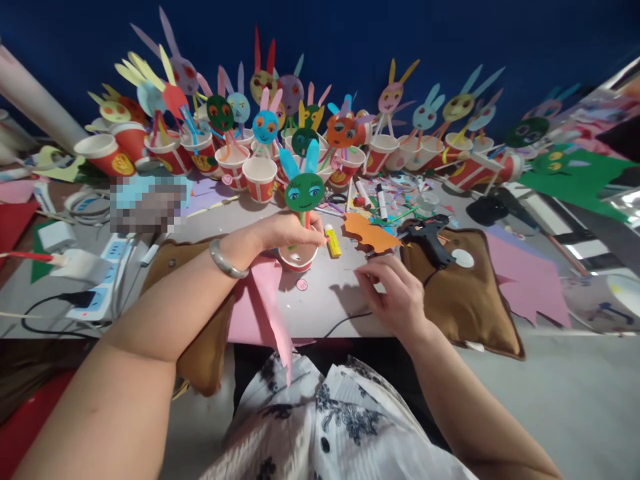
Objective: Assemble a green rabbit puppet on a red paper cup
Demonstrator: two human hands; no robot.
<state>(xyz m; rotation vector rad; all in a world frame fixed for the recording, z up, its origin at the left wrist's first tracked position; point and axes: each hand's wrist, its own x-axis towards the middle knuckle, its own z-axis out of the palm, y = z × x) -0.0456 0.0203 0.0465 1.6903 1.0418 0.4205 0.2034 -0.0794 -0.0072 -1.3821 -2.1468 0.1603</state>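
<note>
My left hand (287,230) is closed around the stem below a green paper rabbit head (305,193) with blue ears and drawn eyes. The stem stands over a paper cup (299,257) right under that hand. To the right, my right hand (393,290) is held just above the table edge, thumb and fingers curled together in a pinch; anything between the tips is too small to make out. Between the hands lies a yellow glue stick (332,241). An orange paper scrap (370,232) and a black glue gun (430,241) are beyond my right hand.
Several red-and-white cups (260,179) with paper rabbits line the back. A power strip (103,277) with cables is at left. Brown cushions (465,293) lie on both sides. Pink paper (270,293) hangs over the front edge. Paper scraps and markers (382,201) lie behind.
</note>
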